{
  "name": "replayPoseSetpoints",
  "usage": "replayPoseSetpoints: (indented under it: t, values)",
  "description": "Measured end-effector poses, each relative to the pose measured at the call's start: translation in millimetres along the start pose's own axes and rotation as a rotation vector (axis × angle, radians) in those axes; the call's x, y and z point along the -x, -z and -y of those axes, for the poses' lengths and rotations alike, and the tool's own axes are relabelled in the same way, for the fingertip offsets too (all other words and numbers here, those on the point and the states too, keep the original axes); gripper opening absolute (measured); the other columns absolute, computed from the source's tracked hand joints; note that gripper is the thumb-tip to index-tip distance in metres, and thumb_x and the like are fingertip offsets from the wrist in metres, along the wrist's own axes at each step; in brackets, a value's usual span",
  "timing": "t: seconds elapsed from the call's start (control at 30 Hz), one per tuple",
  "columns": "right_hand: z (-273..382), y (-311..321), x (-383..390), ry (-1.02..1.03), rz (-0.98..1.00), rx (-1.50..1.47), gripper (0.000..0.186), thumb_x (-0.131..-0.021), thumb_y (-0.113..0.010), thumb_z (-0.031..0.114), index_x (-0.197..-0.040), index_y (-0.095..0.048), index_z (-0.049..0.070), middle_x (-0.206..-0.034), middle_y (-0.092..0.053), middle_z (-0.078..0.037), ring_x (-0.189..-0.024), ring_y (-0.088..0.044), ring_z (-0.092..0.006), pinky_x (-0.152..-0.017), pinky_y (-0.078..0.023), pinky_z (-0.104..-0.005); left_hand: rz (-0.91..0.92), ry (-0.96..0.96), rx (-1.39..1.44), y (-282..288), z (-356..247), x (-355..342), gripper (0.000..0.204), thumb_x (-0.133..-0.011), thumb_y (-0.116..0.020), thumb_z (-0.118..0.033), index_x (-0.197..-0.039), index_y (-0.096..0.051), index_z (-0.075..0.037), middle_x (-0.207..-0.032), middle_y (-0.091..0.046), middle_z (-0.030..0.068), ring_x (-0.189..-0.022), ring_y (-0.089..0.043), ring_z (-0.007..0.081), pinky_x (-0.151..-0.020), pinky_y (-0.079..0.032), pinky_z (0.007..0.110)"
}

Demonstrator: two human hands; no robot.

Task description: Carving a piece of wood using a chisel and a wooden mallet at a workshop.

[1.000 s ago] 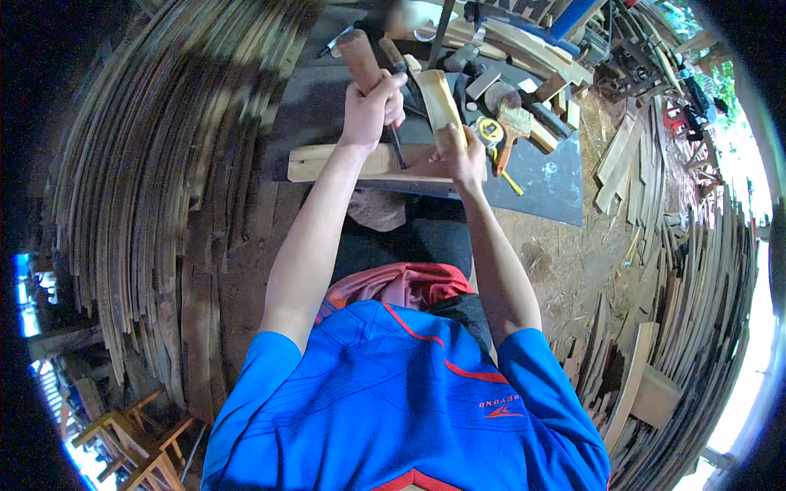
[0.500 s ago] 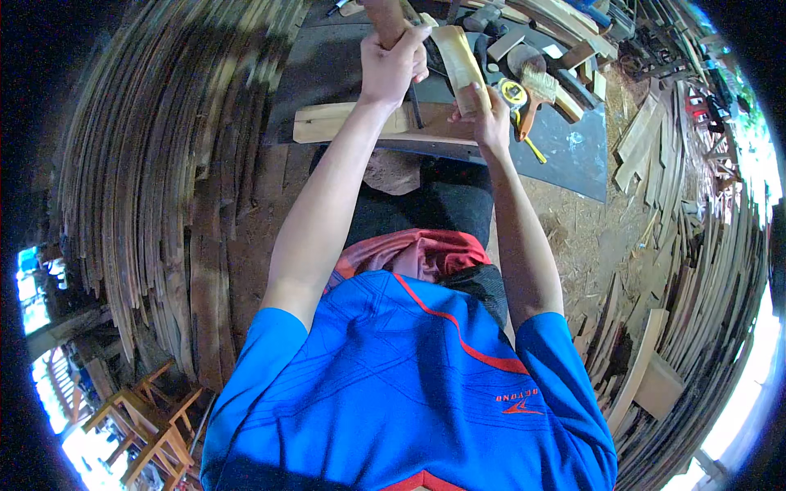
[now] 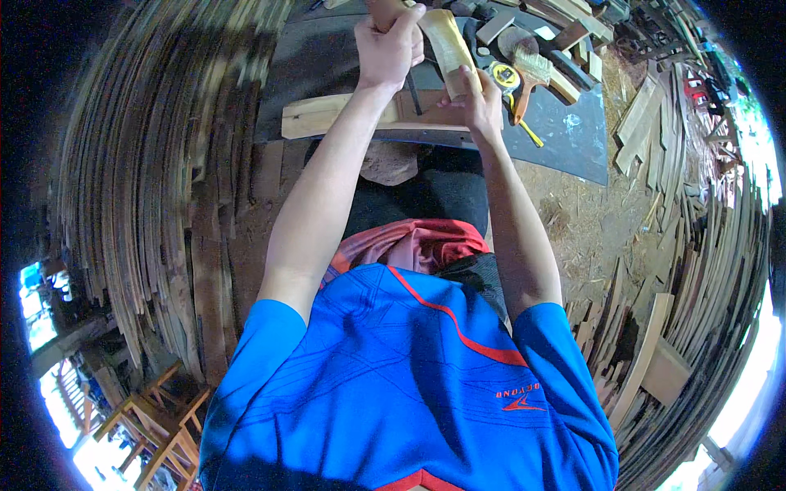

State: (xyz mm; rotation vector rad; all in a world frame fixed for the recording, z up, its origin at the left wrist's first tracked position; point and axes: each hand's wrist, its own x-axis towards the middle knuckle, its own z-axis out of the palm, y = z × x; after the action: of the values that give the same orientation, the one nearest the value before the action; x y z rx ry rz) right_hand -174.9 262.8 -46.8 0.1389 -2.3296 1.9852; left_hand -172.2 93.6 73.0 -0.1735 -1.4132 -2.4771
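Note:
My left hand [image 3: 385, 53] is closed, thumb up, around a brown, rounded, wooden-looking piece [image 3: 383, 11] that runs out of the top of the picture. Beneath this hand a thin dark rod [image 3: 415, 100] slants down; whether the hand holds it I cannot tell. To its right, my right hand [image 3: 481, 102] grips the lower end of a pale yellow, slightly curved wooden piece [image 3: 449, 49], which stands tilted with its upper end leaning left. Below both hands, a long light wooden board [image 3: 323, 116] lies along the near edge of the dark worktable [image 3: 591, 139].
Right of my right hand lie a yellow tape measure [image 3: 505, 78], a brush [image 3: 530, 75] with an orange-brown handle, and several wood offcuts [image 3: 563, 88]. Stacked planks [image 3: 155, 164] line the left side. A wooden frame [image 3: 160, 430] stands at lower left; more boards [image 3: 647, 352] lean on the right.
The whole view has shifted slightly, with table and tools a little further left and up. Both hands keep their grips, and the pale piece stays tilted much as before.

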Motion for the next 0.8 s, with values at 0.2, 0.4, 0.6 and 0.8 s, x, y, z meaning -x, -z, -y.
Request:
replayPoseSetpoints:
  t: [0.2, 0.4, 0.6, 0.8]
  values:
    - [0, -4, 1, 0.020, -0.025, -0.011, 0.045, -0.101, -0.053, 0.035, -0.113, -0.059, -0.008, -0.086, -0.068, -0.014, -0.067, -0.068, -0.0199, -0.060, -0.059, -0.0316, 0.096, 0.033, -0.001, 3, 1, 1, 0.036, -0.095, -0.064, -0.017, -0.065, -0.044, -0.016, -0.050, -0.041, -0.0058, -0.035, -0.036, 0.0066, -0.034, -0.024, 0.026]
    - [6, -6, 6, -0.032, -0.085, -0.043, 0.052, -0.094, -0.061, 0.043, -0.106, -0.066, -0.007, -0.087, -0.069, -0.018, -0.076, -0.066, -0.0204, -0.069, -0.052, -0.0348, 0.145, 0.013, -0.059, -1, -2, 6, 0.039, -0.093, -0.067, -0.016, -0.060, -0.047, -0.011, -0.050, -0.042, -0.0060, -0.039, -0.035, 0.0032, -0.038, -0.024, 0.024]
    - [2, -5, 4, -0.028, -0.059, -0.068, 0.052, -0.095, -0.061, 0.043, -0.108, -0.065, -0.007, -0.086, -0.068, -0.017, -0.074, -0.065, -0.0189, -0.064, -0.052, -0.0345, 0.194, 0.034, -0.073, -3, -3, 7, 0.039, -0.093, -0.068, -0.017, -0.059, -0.048, -0.011, -0.050, -0.044, -0.0060, -0.039, -0.036, 0.0031, -0.038, -0.024, 0.024]
    - [15, -2, 10, -0.014, 0.009, -0.050, 0.044, -0.102, -0.051, 0.035, -0.110, -0.059, -0.007, -0.085, -0.065, -0.013, -0.067, -0.066, -0.0195, -0.061, -0.059, -0.0328, 0.176, 0.057, -0.085, -9, -15, 15, 0.029, -0.092, -0.070, -0.020, -0.068, -0.057, -0.009, -0.053, -0.047, -0.0060, -0.043, -0.041, 0.0028, -0.039, -0.028, 0.022]
